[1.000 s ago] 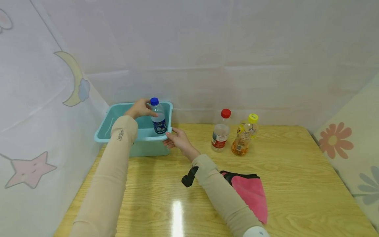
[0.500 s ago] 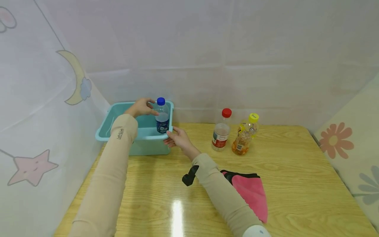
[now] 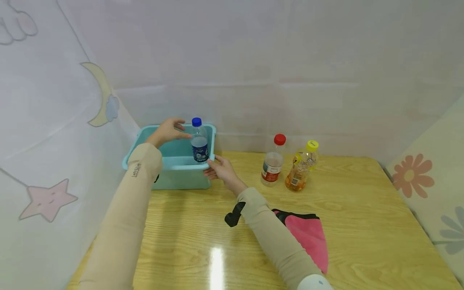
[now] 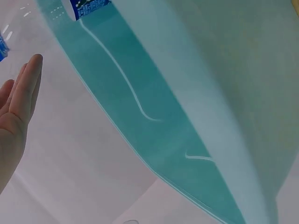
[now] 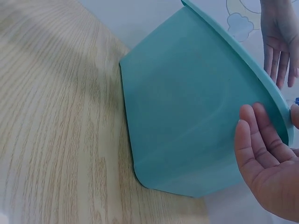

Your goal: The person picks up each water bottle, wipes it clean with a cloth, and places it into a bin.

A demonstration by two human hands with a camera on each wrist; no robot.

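Observation:
A light-blue plastic basin (image 3: pixel 181 180) stands at the back left of the table. In its right end a clear bottle (image 3: pixel 199 147) with a blue cap and dark blue label stands upright. Left of that bottle is my left hand (image 3: pixel 168 132), thumb and fingers spread and holding nothing. The left wrist view has the hand (image 4: pixel 21 102) with straight fingers, apart from the bottle's label (image 4: pixel 89 6) at the top edge. My right hand (image 3: pixel 223 173) grips the basin's front right corner, thumb over the rim, fingers (image 5: pixel 261 149) bent beneath it outside.
To the right of the basin stand a red-capped bottle (image 3: pixel 272 165) and a yellow-capped bottle (image 3: pixel 302 167) with orange contents. A pink cloth with black edging (image 3: pixel 308 237) lies beside the right forearm. Printed fabric (image 3: pixel 246 80) hangs behind the wooden table (image 3: pixel 362 225).
The bottle has shifted right within the basin and straightened up. My left hand has let go and drawn back to the left. The right hand stays at the corner.

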